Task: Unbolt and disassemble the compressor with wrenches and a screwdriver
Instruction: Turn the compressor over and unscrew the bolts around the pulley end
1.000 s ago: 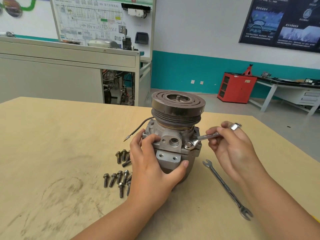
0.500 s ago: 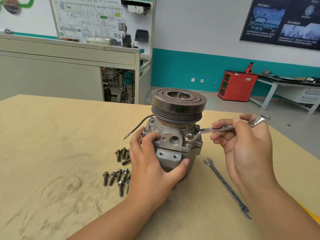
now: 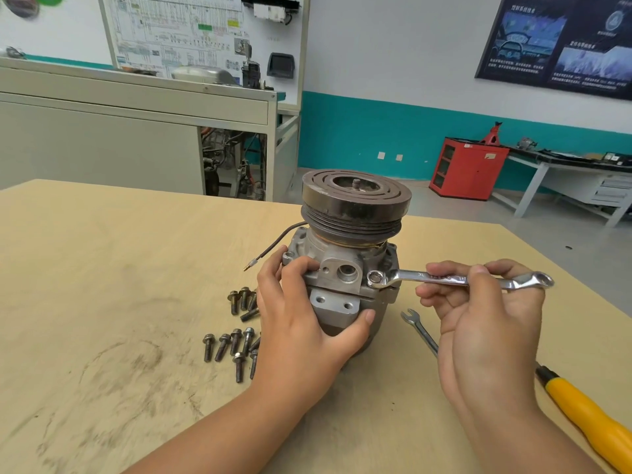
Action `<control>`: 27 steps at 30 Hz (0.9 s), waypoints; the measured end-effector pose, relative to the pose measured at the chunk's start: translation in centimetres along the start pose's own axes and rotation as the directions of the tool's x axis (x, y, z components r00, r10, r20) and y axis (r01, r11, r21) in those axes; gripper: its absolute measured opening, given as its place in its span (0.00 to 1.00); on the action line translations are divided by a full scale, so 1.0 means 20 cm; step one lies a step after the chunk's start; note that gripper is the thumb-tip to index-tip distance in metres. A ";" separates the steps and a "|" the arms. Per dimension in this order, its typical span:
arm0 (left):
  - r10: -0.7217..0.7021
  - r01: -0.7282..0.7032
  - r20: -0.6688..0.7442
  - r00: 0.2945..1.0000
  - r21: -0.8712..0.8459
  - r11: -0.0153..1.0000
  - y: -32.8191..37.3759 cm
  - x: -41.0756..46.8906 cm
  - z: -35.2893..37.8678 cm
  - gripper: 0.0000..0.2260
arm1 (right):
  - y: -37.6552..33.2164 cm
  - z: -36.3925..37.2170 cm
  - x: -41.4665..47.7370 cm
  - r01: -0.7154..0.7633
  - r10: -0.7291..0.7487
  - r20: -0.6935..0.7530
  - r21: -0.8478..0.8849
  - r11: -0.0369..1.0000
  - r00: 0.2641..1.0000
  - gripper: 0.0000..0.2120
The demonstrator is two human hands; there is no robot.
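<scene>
The grey compressor (image 3: 345, 268) stands upright on the wooden table (image 3: 102, 268), its dark pulley (image 3: 355, 200) on top. My left hand (image 3: 301, 330) grips the compressor body from the front, thumb on the right side. My right hand (image 3: 485, 323) holds a silver combination wrench (image 3: 444, 278) level. The wrench's ring end sits over a bolt (image 3: 375, 277) on the compressor's right flange. A thin black wire (image 3: 277, 244) runs left from the housing.
Several loose bolts (image 3: 236, 340) lie on the table left of the compressor. A second wrench (image 3: 419, 328) lies to the right, partly under my right hand. A yellow-handled screwdriver (image 3: 588, 415) lies near the right edge. Behind the table stand a grey cabinet (image 3: 136, 131) and a red cabinet (image 3: 468, 167).
My right hand has swung the wrench handle rightward and toward me, turning it on the bolt. My left hand keeps its grip on the compressor. The screwdriver has come into view.
</scene>
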State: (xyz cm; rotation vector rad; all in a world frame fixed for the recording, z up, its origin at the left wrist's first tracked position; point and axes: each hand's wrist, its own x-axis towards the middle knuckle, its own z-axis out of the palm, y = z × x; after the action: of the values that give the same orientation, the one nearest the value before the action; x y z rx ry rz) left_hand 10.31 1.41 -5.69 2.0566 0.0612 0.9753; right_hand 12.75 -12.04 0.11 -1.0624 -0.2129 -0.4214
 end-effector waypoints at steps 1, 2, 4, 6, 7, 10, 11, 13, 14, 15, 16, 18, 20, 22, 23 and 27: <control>0.000 0.000 -0.001 1.000 0.000 1.000 0.00 0.00 0.00 0.29 | 0.00 0.00 0.02 -0.027 0.027 -0.004 0.003 1.000 1.000 0.11; 0.001 -0.001 -0.002 1.000 0.000 1.000 0.00 0.00 0.00 0.29 | 0.01 0.00 0.04 -0.055 0.055 -0.007 0.007 0.998 0.998 0.11; 0.007 -0.007 0.001 1.000 0.000 1.000 0.00 0.00 0.00 0.28 | 0.02 0.01 0.07 -0.103 0.103 -0.010 0.005 0.995 0.995 0.11; 0.007 -0.007 0.010 1.000 0.007 1.000 0.00 0.00 0.00 0.26 | 0.04 0.01 0.09 -0.139 0.139 -0.001 -0.012 0.990 0.990 0.11; 0.004 -0.004 0.013 1.000 0.011 1.000 0.00 0.00 0.00 0.26 | 0.04 0.01 0.11 -0.161 0.161 0.012 -0.024 0.987 0.987 0.10; 0.002 -0.002 0.012 1.000 0.007 1.000 0.00 0.00 0.00 0.26 | 0.03 0.01 0.19 -0.288 0.295 0.109 -0.078 0.954 0.949 0.09; 0.007 -0.007 0.008 1.000 0.004 1.000 0.00 0.00 0.00 0.26 | 0.03 0.02 0.22 -0.343 0.354 0.146 -0.096 0.934 0.924 0.09; 0.006 -0.006 0.002 1.000 -0.002 1.000 0.00 0.00 0.00 0.26 | 0.04 0.03 0.28 -0.429 0.450 0.200 -0.137 0.893 0.870 0.07; 0.002 -0.002 0.001 1.000 -0.003 1.000 0.00 0.00 0.00 0.27 | 0.04 0.04 0.31 -0.458 0.484 0.220 -0.160 0.875 0.847 0.06; -0.001 0.001 0.001 1.000 -0.006 1.000 0.00 0.00 0.01 0.27 | 0.05 0.05 0.33 -0.482 0.513 0.239 -0.180 0.858 0.824 0.05; -0.004 0.004 0.002 1.000 -0.008 1.000 0.00 0.00 0.00 0.27 | 0.06 0.06 0.35 -0.509 0.543 0.262 -0.189 0.840 0.798 0.05; -0.012 0.012 0.004 1.000 -0.009 1.000 0.00 0.00 0.00 0.27 | 0.07 0.08 0.38 -0.568 0.589 0.315 -0.165 0.806 0.744 0.06; -0.013 0.013 0.014 1.000 -0.005 1.000 0.00 0.00 0.00 0.26 | 0.06 0.09 0.39 -0.594 0.583 0.337 -0.081 0.800 0.739 0.07; -0.007 0.007 0.022 1.000 0.000 1.000 0.00 0.00 0.00 0.26 | 0.05 0.09 0.38 -0.577 0.537 0.302 0.055 0.815 0.788 0.08; -0.007 0.008 0.021 1.000 -0.002 1.000 0.00 0.00 0.00 0.26 | 0.04 0.09 0.36 -0.547 0.507 0.257 0.112 0.830 0.823 0.09; -0.001 0.001 0.014 1.000 -0.005 1.000 -0.01 0.00 0.01 0.28 | 0.00 0.04 0.23 -0.333 0.326 0.079 0.100 0.938 0.942 0.10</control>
State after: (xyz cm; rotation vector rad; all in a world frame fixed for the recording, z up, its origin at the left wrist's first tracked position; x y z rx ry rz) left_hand 10.45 1.45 -5.89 2.0582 0.0521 0.9590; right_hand 16.97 -12.32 2.19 -0.9791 -0.1080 -0.0728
